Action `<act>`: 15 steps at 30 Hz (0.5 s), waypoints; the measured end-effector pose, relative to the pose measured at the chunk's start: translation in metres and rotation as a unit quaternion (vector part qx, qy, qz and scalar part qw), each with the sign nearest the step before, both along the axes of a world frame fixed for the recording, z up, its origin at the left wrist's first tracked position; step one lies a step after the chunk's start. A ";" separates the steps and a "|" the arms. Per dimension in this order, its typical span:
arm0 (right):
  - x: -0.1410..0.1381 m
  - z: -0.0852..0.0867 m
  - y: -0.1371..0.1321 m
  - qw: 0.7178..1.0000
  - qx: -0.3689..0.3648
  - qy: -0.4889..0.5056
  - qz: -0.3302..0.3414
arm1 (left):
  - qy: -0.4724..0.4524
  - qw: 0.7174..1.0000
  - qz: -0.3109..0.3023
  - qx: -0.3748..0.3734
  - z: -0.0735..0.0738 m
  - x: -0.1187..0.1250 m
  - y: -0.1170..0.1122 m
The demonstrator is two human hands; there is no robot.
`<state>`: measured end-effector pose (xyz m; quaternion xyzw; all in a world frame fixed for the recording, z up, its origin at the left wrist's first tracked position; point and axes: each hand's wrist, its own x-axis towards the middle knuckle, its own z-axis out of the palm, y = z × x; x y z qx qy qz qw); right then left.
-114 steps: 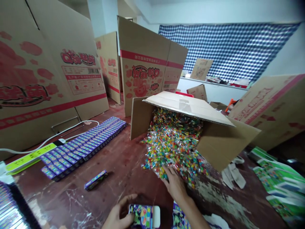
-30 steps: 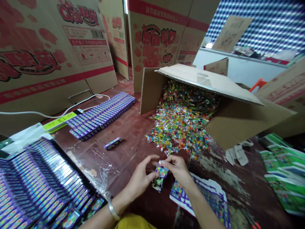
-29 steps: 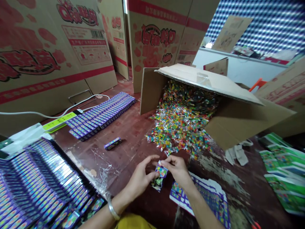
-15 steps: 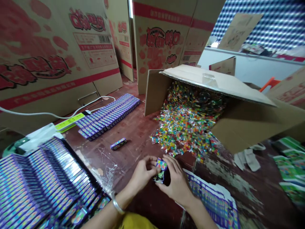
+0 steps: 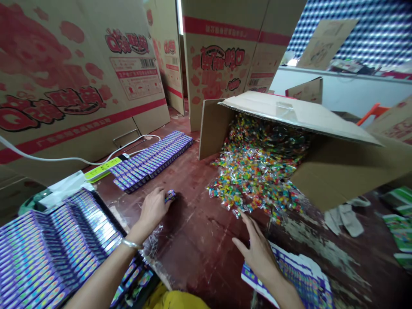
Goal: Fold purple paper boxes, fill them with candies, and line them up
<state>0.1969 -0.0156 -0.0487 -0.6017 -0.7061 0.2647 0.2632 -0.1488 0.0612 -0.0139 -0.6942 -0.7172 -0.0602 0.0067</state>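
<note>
My left hand reaches forward over the red-brown table, its fingers curled on a small purple box that lies flat there. My right hand is open with fingers spread, holding nothing. It hovers above a stack of flat purple box blanks, just short of the near edge of a pile of colourful wrapped candies. The candies spill from a brown carton lying on its side.
A row of filled purple boxes lies beyond my left hand, and a larger block of them fills the near left. A green power strip with a white cord, tall printed cartons behind, green flat packs at right.
Both hands held one small purple box together in front of me; now they have parted. My left hand moved forward-left to the table, and my right hand came away with nothing in it.
</note>
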 end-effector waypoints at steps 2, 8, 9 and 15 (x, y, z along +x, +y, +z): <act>0.007 -0.004 -0.003 1.000 -0.002 -0.001 -0.013 | -0.002 1.000 0.006 -0.005 -0.005 -0.001 0.002; 0.034 -0.017 -0.010 0.998 -0.015 0.021 -0.057 | -0.007 1.000 0.025 0.008 -0.014 0.000 -0.001; 0.038 -0.019 -0.011 0.998 -0.015 0.025 -0.061 | -0.008 1.000 0.022 0.012 -0.015 0.000 -0.001; 0.051 -0.021 -0.018 0.996 -0.026 0.029 -0.079 | 0.034 0.999 -0.016 0.028 -0.024 0.001 0.004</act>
